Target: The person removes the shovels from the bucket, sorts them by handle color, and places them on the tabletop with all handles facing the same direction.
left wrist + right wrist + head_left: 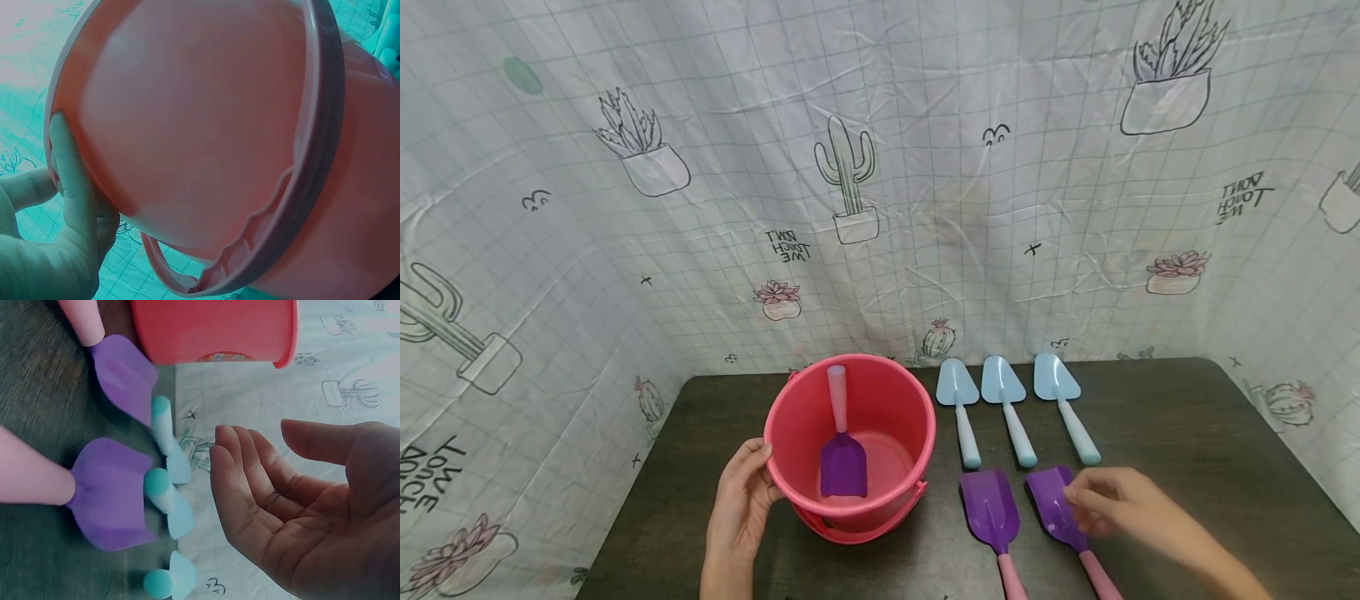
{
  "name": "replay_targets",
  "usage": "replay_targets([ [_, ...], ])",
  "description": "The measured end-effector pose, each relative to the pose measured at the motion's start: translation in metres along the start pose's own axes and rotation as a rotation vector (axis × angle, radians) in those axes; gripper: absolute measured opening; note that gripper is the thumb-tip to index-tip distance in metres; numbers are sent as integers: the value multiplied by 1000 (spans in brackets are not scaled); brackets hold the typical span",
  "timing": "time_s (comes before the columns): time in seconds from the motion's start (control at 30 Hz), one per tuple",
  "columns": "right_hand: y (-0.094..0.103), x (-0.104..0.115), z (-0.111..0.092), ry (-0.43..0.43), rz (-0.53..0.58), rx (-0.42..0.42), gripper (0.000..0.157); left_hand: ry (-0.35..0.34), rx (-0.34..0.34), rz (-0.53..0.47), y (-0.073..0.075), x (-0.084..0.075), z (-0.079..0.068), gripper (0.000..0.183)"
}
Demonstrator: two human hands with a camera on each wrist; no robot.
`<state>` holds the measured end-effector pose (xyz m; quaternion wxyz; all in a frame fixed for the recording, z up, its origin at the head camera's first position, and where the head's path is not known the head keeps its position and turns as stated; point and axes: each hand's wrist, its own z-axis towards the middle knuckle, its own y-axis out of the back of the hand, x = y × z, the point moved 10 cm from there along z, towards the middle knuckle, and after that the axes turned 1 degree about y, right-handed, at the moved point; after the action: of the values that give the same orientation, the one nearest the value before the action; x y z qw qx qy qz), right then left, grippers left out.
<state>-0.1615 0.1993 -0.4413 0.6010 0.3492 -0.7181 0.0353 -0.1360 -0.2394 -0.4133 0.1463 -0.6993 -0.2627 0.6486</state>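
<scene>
A red bucket (pixel 891 417) stands at the table's middle left, with a purple scoop shovel (pixel 844 467) inside, its pink handle leaning up against the wall. My left hand (pixel 741 500) grips the bucket's left rim; in the left wrist view its fingers (pixel 72 169) curl at the edge. Over the blade of a purple shovel (pixel 1051 500) hovers my right hand (pixel 1112 504), fingers loosely bent. The right wrist view shows a gap between thumb and fingers (pixel 234 487), holding nothing. Another purple shovel (pixel 990 508) lies between that one and the bucket.
Three light blue trowels lie in a row behind the purple shovels: a left one (pixel 957 383), a middle one (pixel 1003 381) and a right one (pixel 1056 377). The dark wooden table (pixel 1210 467) ends at a cactus-print cloth (pixel 940 208) hanging behind and beside it.
</scene>
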Motion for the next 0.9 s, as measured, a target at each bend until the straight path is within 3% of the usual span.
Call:
replay_targets([
  [0.6, -9, 63, -2, 279, -87, -60, 18, -7, 29, -20, -3, 1, -1, 14],
  [0.9, -12, 87, 5, 261, -66, -54, 18, -8, 31, -21, -3, 1, -1, 14],
])
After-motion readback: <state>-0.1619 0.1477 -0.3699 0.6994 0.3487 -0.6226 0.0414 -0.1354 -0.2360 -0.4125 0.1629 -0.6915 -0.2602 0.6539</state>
